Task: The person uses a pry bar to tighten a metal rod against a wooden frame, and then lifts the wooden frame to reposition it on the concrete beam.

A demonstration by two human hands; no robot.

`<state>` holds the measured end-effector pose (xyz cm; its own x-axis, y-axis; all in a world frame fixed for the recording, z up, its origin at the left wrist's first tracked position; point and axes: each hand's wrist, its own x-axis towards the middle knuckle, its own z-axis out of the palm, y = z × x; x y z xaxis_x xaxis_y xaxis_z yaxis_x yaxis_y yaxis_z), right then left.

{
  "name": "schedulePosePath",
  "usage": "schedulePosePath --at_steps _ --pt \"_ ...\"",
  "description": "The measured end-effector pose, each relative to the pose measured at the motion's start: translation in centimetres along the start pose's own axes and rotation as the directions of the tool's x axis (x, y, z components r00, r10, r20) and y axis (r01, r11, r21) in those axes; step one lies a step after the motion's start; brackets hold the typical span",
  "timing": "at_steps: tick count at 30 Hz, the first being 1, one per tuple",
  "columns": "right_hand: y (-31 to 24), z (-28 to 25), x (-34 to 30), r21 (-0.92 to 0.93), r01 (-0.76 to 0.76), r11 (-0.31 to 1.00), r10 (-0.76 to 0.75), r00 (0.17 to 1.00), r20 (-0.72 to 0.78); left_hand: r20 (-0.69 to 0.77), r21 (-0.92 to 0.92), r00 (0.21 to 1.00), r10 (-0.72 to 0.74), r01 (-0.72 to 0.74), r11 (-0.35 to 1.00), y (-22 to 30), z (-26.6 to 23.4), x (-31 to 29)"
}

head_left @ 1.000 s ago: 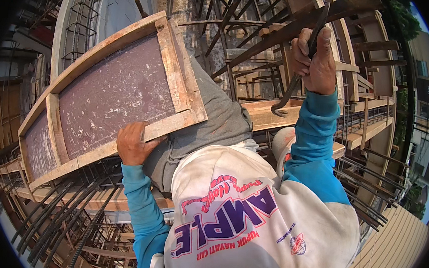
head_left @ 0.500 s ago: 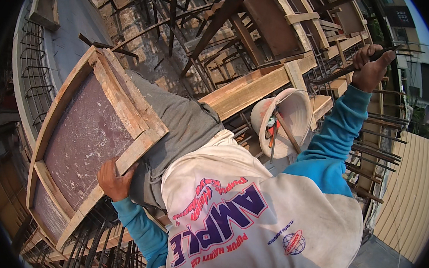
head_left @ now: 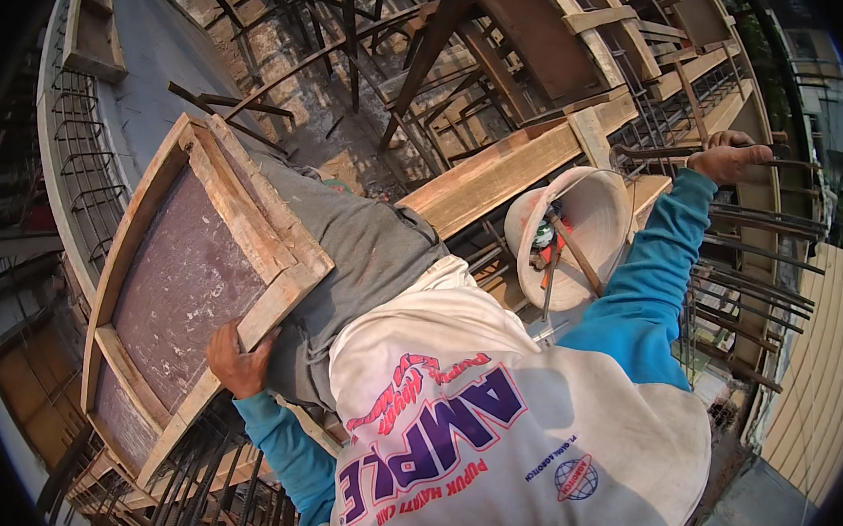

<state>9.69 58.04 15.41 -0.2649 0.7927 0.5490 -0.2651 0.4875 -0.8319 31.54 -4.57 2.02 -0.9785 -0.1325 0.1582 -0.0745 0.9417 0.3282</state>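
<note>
My left hand (head_left: 239, 360) is closed round the edge strip of a formwork panel (head_left: 190, 281), with the thumb near my trousers. The panel has a worn purplish-brown face and a frame of pale wooden battens, one side curved. It lies against my grey-trousered leg (head_left: 345, 233). At the upper right, my right arm is stretched out and my right hand (head_left: 732, 160) is wrapped round a crowbar (head_left: 659, 155), a dark metal bar. Its hooked end points toward the wooden beam, and the other end passes beyond my fist.
A pale bucket (head_left: 595, 231) holding a stick and small tools stands beside a wooden beam (head_left: 496, 175). Rebar ends (head_left: 760, 248) jut out at the right. More rebar lies below the panel. Dark props (head_left: 344, 38) and timber formwork fill the far side, beside a grey concrete surface (head_left: 167, 60).
My right hand has come down slightly and the crowbar has swung from a slant to nearly level. My left hand keeps its hold on the panel. The whole view has shifted a little.
</note>
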Motion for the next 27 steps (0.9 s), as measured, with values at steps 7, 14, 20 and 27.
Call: schedulePosePath --at_steps 7,14,20,27 --pt "-8.1 -3.1 5.0 0.303 0.025 0.953 -0.060 0.992 0.107 0.006 0.008 1.000 -0.025 0.025 1.000 0.4 -0.3 -0.1" --pt "-7.0 -4.1 2.0 0.002 -0.629 0.777 0.538 0.665 0.517 -0.054 0.023 0.998 0.026 -0.025 0.999 0.3 -0.1 0.0" --pt "3.3 -4.9 -7.2 -0.080 -0.773 0.629 0.736 0.560 0.381 -0.003 0.000 1.000 0.015 -0.015 1.000 0.3 -0.4 0.0" --pt "12.3 -6.2 -7.0 -0.785 0.007 0.620 0.591 0.655 0.472 -0.020 0.020 1.000 0.002 -0.001 1.000 0.4 -0.5 -0.1"
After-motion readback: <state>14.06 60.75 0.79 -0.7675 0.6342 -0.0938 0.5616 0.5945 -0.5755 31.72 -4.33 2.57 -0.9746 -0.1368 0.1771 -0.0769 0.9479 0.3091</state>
